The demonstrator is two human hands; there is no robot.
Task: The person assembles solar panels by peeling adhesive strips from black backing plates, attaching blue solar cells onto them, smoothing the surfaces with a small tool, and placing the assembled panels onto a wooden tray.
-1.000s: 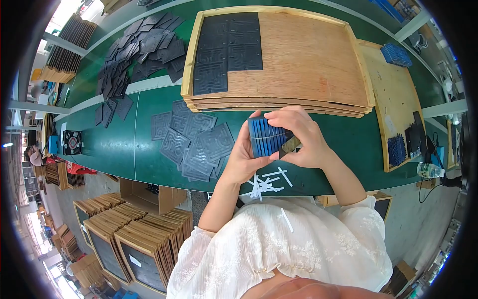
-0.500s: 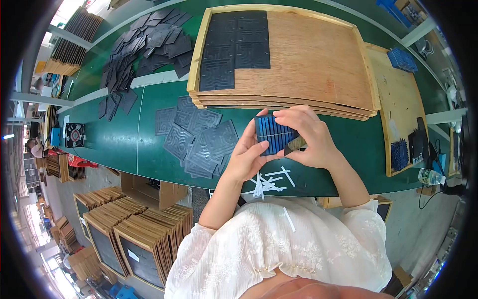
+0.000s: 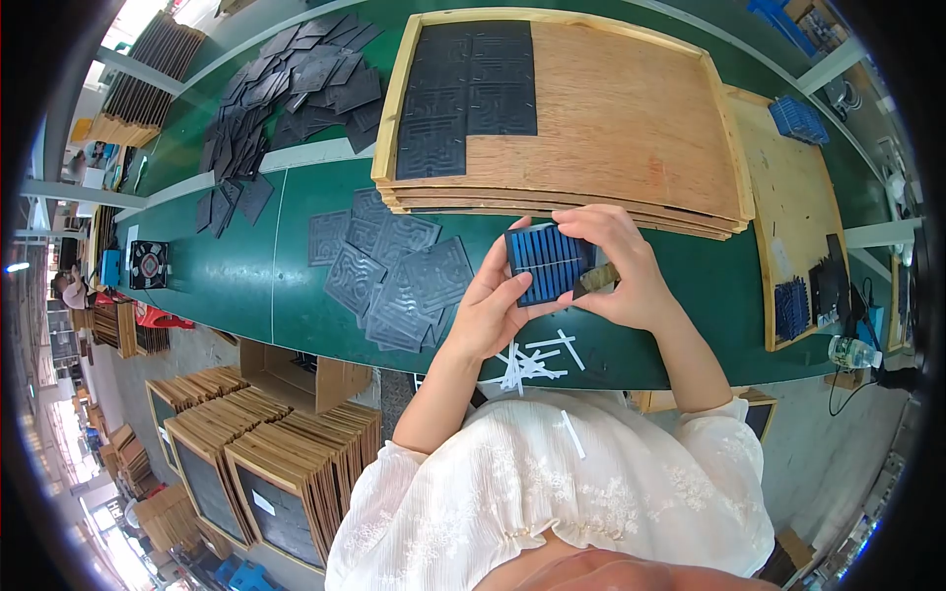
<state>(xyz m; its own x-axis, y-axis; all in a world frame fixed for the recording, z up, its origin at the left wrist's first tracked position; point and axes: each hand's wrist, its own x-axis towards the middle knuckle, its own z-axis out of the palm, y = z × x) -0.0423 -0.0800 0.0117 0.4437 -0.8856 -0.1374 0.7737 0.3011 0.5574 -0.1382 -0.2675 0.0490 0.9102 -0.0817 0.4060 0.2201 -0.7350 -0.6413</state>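
Above the table's front part, my left hand (image 3: 483, 310) is closed around the left and lower edges of a small blue solar panel (image 3: 544, 262), its striped face up. My right hand (image 3: 633, 274) grips at the panel's right side, fingers along the upper corner and thumb below. Between that thumb and fingers shows a dark piece with a shiny yellowish-brown patch (image 3: 595, 279); whether it is joined to the panel I cannot tell. White strips (image 3: 529, 368) lie just below my hands, and black patterned square plates (image 3: 404, 276) lie loosely piled to the left.
Stacked wooden trays (image 3: 601, 98) stand ahead, the top one partly covered with black plates (image 3: 463, 84). More dark plates (image 3: 305, 84) are heaped at the back left. On the right are a wooden board (image 3: 788, 177), blue panel stacks (image 3: 791, 307) and a bottle (image 3: 853, 352).
The right hand has shifted slightly right and up at the panel's edge. More of the panel's face and of the dark piece with the yellowish patch shows now.
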